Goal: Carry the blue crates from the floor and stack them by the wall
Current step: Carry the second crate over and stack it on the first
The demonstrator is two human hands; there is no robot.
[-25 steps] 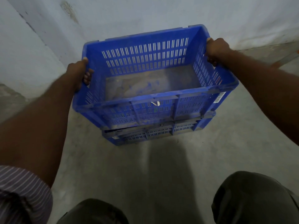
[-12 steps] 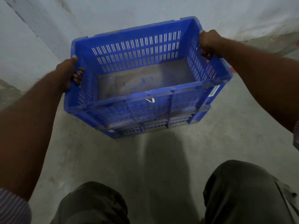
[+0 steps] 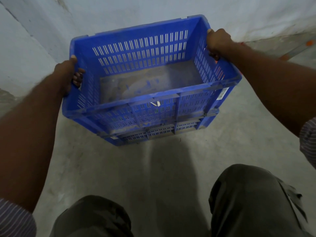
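Note:
A blue slotted crate with a dusty grey bottom is held between my hands, close to the white wall. My left hand grips its left handle slot, fingers curled through. My right hand grips the right rim at the far corner. Directly under it sits a second blue crate on the floor; only its near wall shows. I cannot tell whether the two crates touch.
The white wall runs behind the crates and along the left. Grey concrete floor spreads in front. My knees in dark trousers fill the bottom. Small orange marks lie at the far right by the wall base.
The held crate has come down over the lower crate; less of the lower crate shows. My hands keep the same grip.

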